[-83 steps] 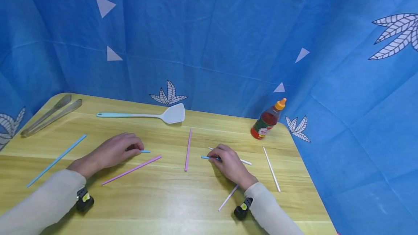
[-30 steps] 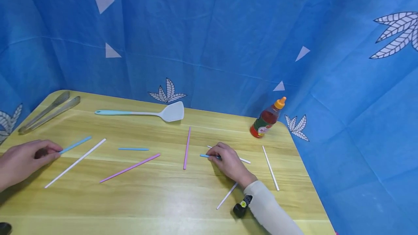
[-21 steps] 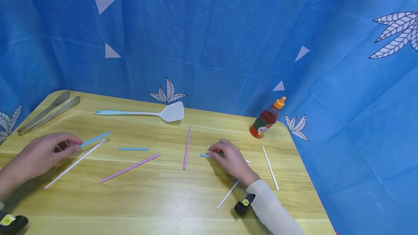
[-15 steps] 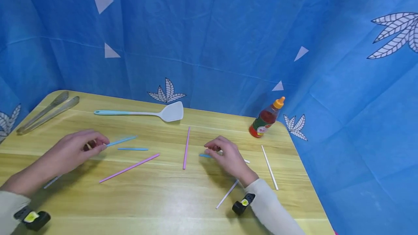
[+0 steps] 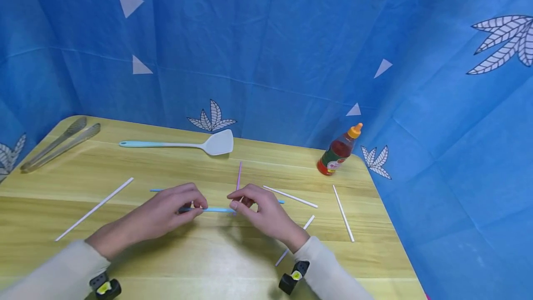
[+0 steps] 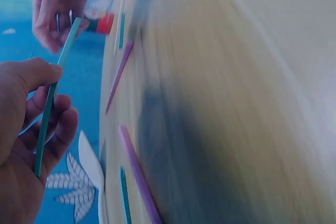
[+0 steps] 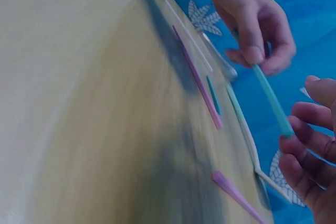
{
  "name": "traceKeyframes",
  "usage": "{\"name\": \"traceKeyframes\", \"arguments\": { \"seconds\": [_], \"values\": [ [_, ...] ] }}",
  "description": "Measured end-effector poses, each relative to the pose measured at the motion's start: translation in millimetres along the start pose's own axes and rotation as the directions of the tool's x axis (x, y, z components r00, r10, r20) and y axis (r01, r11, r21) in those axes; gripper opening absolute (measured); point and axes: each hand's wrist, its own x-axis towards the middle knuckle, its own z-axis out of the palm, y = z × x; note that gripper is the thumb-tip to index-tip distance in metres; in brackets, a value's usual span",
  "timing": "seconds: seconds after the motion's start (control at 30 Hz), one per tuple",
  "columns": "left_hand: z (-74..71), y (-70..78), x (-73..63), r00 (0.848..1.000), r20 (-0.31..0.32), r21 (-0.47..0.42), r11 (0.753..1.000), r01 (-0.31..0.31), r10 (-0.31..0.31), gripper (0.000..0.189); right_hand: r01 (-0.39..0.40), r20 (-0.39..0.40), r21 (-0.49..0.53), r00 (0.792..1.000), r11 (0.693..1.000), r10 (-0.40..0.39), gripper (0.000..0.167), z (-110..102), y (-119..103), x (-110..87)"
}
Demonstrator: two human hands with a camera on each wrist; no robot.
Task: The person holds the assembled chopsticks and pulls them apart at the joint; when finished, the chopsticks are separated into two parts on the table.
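A blue stick (image 5: pixel 218 209) is pinched by the thumb and fingers of the left hand (image 5: pixel 166 209) and held above the middle of the worktop (image 5: pixel 200 263). The right hand (image 5: pixel 264 211) is kept at the stick's right end, thumb and fingers apart; whether contact is made cannot be told. At the far right, red contents are seen through a clear bottle (image 5: pixel 334 157), topped by an orange cap (image 5: pixel 355 131). A spatula (image 5: pixel 219 143) is laid at the far side, left of the bottle.
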Motion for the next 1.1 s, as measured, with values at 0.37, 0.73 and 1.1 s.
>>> {"name": "traceKeyframes", "arguments": {
  "seconds": [0.37, 0.73, 1.1],
  "values": [
    [21.6, 16.6, 6.9, 0.995, -0.085, -0.004, 0.999, -0.050, 0.049, 0.014, 0.017, 0.088, 0.025, 0.996, 1.000, -0.019, 0.019, 7, -2, -7.5],
    [29.0, 20.8, 7.7, 0.992, -0.126, 0.040, 0.999, 0.019, -0.013, 0.011, 0.008, 0.019, 0.029, 1.000, 1.000, -0.008, 0.010, 10, -1, -12.9],
    [30.0, 20.9, 8.1, 0.991, -0.132, 0.055, 0.998, -0.028, 0.035, 0.005, 0.076, -0.045, -0.025, 0.996, 0.997, -0.077, 0.007, 10, 3, -17.8]
  ]
}}
